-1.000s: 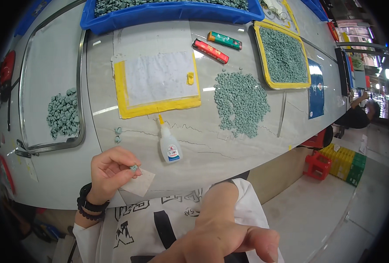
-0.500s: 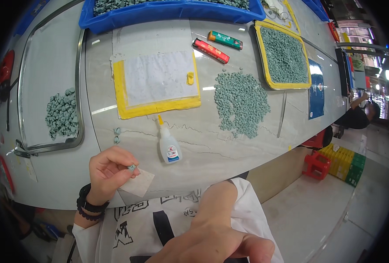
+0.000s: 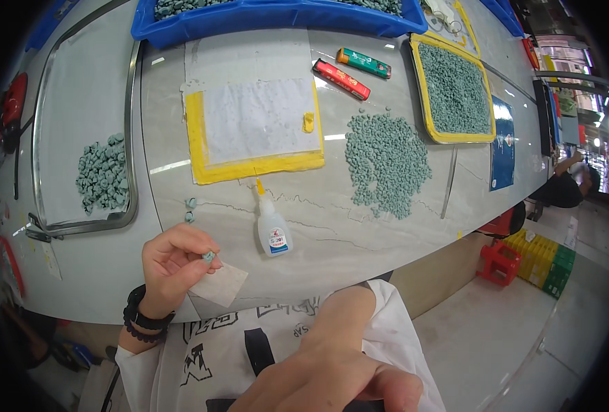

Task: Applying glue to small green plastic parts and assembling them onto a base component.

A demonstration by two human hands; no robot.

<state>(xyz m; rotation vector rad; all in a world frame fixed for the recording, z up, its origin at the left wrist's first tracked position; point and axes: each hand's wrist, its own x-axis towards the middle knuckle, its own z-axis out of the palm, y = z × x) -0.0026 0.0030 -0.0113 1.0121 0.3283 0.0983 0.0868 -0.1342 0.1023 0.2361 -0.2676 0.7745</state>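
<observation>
My left hand is closed at the near table edge, with thumb and fingertips pinching a small grey-green nugget. Beside those fingertips is a beige square sheet; whether the hand also holds it is unclear. My right hand is low over my lap, back upward and thumb stretched to the right. Its other fingers are hidden. A white glue bottle with a yellow nozzle lies to the right of my left hand. Two more nuggets rest beyond that hand, left of the bottle.
A yellow-edged board with white paper lies mid-table. Right of it are loose nuggets, red and green tubes and a filled yellow-rimmed tray. A metal-rimmed tray stands left, a blue bin behind. A person is far right.
The tabletop scene has shifted slightly right in view. My left hand still pinches the nugget, which is turned a little. My right hand has moved slightly left and stays low.
</observation>
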